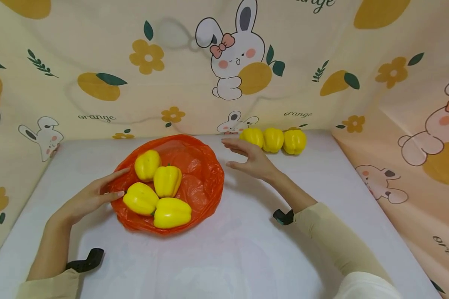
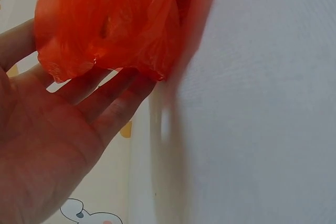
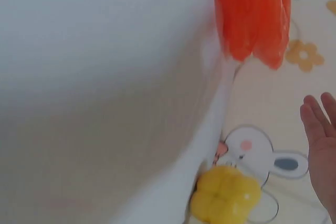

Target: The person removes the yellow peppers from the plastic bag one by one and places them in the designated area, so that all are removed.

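A red plastic bag point(image 1: 196, 170) stands with its mouth spread wide and its rim rolled outward. Several yellow bell peppers point(image 1: 167, 181) lie inside it, bunched towards its left and front. At the bag's left side is my left hand point(image 1: 87, 199), its extended fingers touching the plastic. The left wrist view shows the palm point(image 2: 47, 140) and long fingers against the red bag point(image 2: 115, 19). My right hand point(image 1: 252, 160) hovers off the bag's right rim, fingers extended and holding nothing. Just behind it, three yellow bell peppers point(image 1: 273, 140) sit in a row, the leftmost partly hidden.
The white tabletop point(image 1: 224, 261) ends at the back against a cream cloth point(image 1: 172, 83) printed with rabbits, fruit and flowers. More of this cloth hangs along both sides. Each wrist carries a small black device, such as the left one point(image 1: 87, 261).
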A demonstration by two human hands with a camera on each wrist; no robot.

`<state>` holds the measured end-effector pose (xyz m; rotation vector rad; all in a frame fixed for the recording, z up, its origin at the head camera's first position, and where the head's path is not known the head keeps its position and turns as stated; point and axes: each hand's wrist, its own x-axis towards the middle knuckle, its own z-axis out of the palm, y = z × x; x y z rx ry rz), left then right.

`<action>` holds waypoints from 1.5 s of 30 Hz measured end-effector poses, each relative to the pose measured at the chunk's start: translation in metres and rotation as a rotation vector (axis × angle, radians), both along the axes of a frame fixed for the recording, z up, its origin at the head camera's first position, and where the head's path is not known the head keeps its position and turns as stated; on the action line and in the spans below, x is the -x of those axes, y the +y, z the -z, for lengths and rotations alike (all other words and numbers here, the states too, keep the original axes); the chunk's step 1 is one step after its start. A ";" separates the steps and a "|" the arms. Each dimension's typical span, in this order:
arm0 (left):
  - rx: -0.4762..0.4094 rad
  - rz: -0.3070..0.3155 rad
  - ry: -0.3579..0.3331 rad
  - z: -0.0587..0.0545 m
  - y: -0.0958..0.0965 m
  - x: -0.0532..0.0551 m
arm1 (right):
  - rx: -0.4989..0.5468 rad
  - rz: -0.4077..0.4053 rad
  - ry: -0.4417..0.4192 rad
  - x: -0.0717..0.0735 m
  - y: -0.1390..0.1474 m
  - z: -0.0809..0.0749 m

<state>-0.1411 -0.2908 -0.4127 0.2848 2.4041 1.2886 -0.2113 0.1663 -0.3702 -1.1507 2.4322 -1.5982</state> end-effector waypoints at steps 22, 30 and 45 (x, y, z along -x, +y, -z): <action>0.025 0.003 -0.010 -0.006 -0.001 0.002 | -0.141 -0.177 -0.120 0.013 -0.069 0.033; 0.020 0.015 -0.009 -0.005 0.000 0.003 | -0.214 -0.190 -0.115 0.010 -0.088 0.038; 0.019 0.018 -0.024 -0.004 -0.001 0.003 | -0.432 -0.122 -0.077 -0.001 -0.121 0.050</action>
